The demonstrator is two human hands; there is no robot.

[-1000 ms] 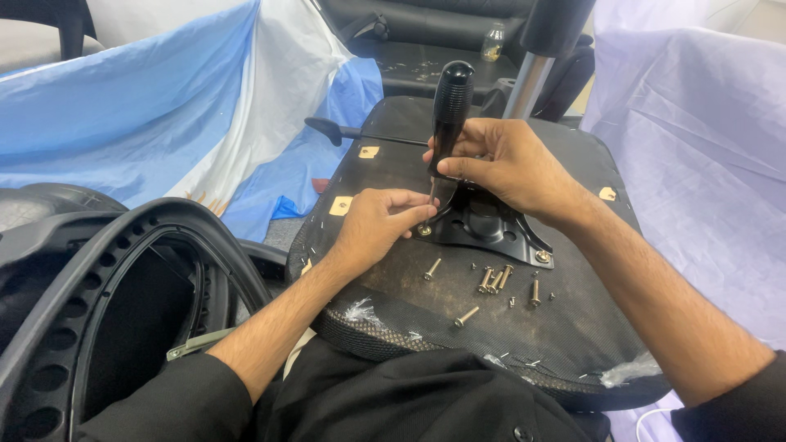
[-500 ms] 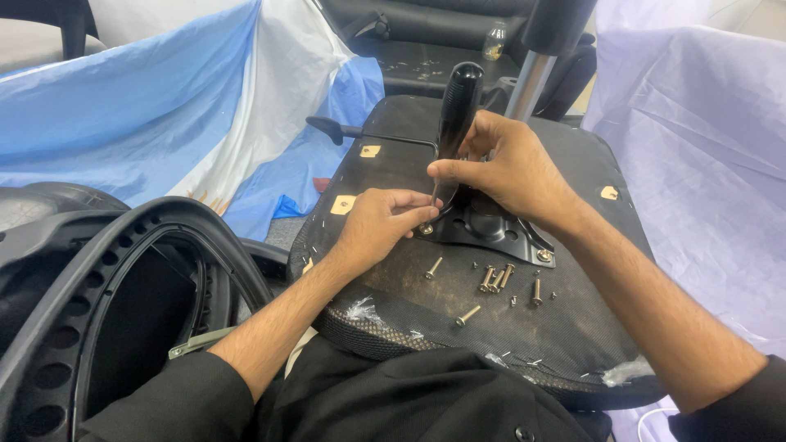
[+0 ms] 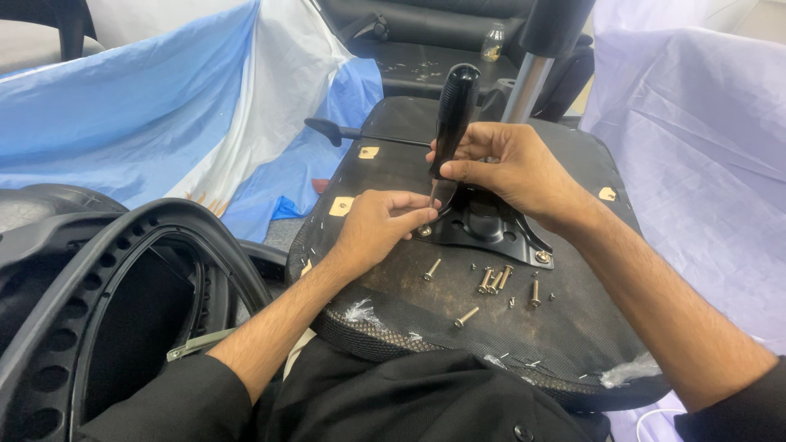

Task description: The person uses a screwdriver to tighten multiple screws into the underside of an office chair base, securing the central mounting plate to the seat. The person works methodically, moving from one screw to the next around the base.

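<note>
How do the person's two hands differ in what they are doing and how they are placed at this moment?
The right hand is wrapped around the lower part of the black screwdriver; the left hand pinches at its tip, beside the screw. The right hand sits higher, above the black metal plate; the left hand lies low on the seat underside. The right hand's grip is closed; the left shows only fingertips together. Both are bare and meet at the same tool.

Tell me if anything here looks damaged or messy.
Yes. The fabric along the seat's near edge is frayed, with torn white tufts poking out. Loose screws lie scattered on the seat beside the black metal plate, not gathered in any container.
</note>
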